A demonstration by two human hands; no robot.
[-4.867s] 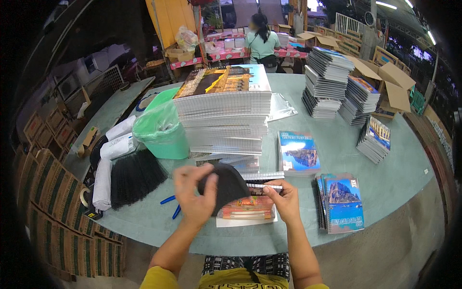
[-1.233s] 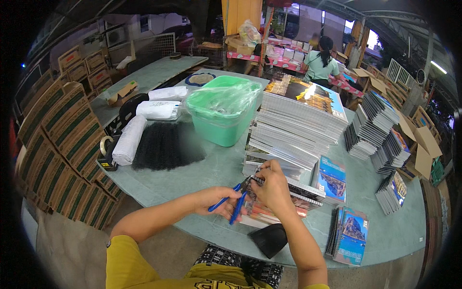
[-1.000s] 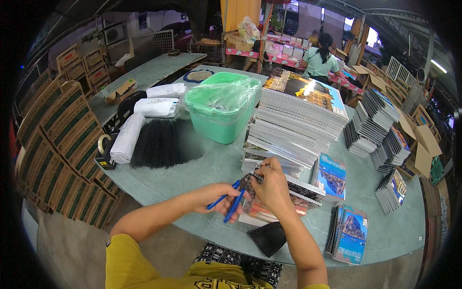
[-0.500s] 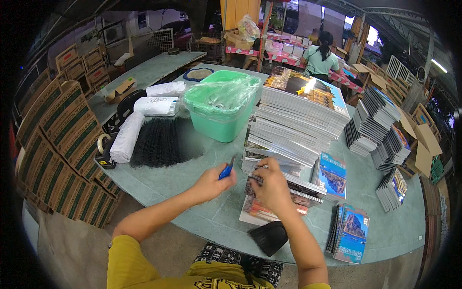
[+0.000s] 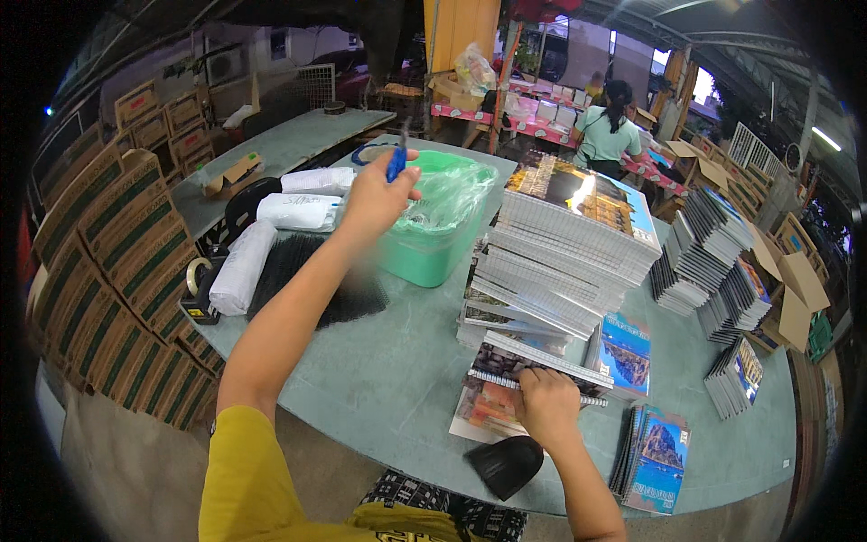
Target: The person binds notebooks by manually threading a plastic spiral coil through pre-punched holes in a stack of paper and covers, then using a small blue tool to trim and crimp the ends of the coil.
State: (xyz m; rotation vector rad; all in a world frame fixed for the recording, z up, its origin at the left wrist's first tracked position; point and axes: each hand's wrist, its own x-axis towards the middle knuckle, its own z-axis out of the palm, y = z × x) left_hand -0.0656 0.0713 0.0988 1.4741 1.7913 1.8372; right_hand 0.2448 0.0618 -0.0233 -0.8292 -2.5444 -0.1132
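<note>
My left hand [image 5: 379,200] is raised in front of the green bin [image 5: 440,244] lined with clear plastic, closed on small blue-handled pliers [image 5: 396,164] whose dark tip points up. At the near stack, my right hand [image 5: 549,406] grips the wire-bound edge of a notebook [image 5: 499,359]. Beneath that notebook lies another with a reddish picture cover [image 5: 483,411]. Close to my right wrist, a black curved piece [image 5: 506,467] rests at the table's near edge. A tall pile of wire-bound notebooks [image 5: 551,262] rises just beyond.
Blue-covered notebooks [image 5: 662,456] stand at the near right, with more stacks [image 5: 700,253] farther right. Black binding wires [image 5: 316,285], white rolls [image 5: 242,271] and a tape dispenser [image 5: 200,294] are on the left. Cardboard boxes [image 5: 117,298] lean beyond the table. Another person [image 5: 607,131] works behind.
My left hand has lifted away from the notebooks, up and forward to the bin, with the pliers. My right hand has shifted slightly right and down along the notebook's wire edge.
</note>
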